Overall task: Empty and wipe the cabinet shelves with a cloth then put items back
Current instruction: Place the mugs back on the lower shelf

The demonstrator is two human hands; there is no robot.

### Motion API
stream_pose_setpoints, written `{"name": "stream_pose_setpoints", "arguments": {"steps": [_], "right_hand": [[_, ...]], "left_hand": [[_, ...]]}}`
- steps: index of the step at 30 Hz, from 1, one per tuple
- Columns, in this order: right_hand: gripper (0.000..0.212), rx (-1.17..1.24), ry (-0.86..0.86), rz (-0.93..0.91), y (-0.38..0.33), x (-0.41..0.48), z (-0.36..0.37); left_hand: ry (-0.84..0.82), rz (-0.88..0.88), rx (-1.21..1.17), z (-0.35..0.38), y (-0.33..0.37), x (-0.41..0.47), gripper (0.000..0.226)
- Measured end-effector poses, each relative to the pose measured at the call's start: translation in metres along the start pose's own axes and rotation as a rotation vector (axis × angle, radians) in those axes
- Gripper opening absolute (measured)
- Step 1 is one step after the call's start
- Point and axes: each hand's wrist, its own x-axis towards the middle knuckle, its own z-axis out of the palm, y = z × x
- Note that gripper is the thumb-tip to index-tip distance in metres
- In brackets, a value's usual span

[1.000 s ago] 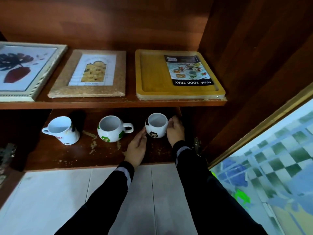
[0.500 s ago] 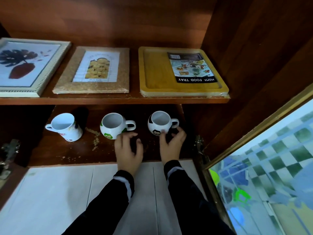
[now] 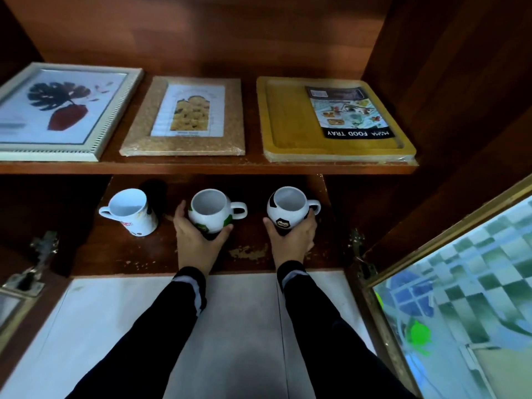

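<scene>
hands moved forward: left hand (image 3: 198, 243) fingers (image 3: 180, 210) clamp green mug (image 3: 210, 213), right hand (image 3: 290, 243) black mug (image 3: 286, 208); third mug (image 3: 131, 213) untouched.

- The left hand (image 3: 198, 240) reaches forward and cups the near side of the green-patched mug (image 3: 211, 214), with the thumb on its right and the fingers curled up its left.
- The right hand (image 3: 292, 240) grips the black-patched mug (image 3: 288, 210) the same way, mirrored.
- Both arms extend straight ahead, roughly parallel, in dark sleeves (image 3: 167, 326) with pale cuffs at the wrists.
</scene>
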Motion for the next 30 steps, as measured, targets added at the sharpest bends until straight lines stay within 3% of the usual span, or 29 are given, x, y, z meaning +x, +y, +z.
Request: {"name": "stream_pose_setpoints", "arguments": {"steps": [16,30], "right_hand": [[0.1,0.068,0.011,-0.046,0.0033,-0.0012,-0.0028],[0.101,0.086,0.052,-0.027,0.0026,-0.0026,0.0014]], "left_hand": [[0.006,-0.1,-0.093,-0.0017,-0.0026,0.0003,0.104],[-0.005,-0.083,-0.101,-0.0019,-0.0032,0.0033,0.103]]}}
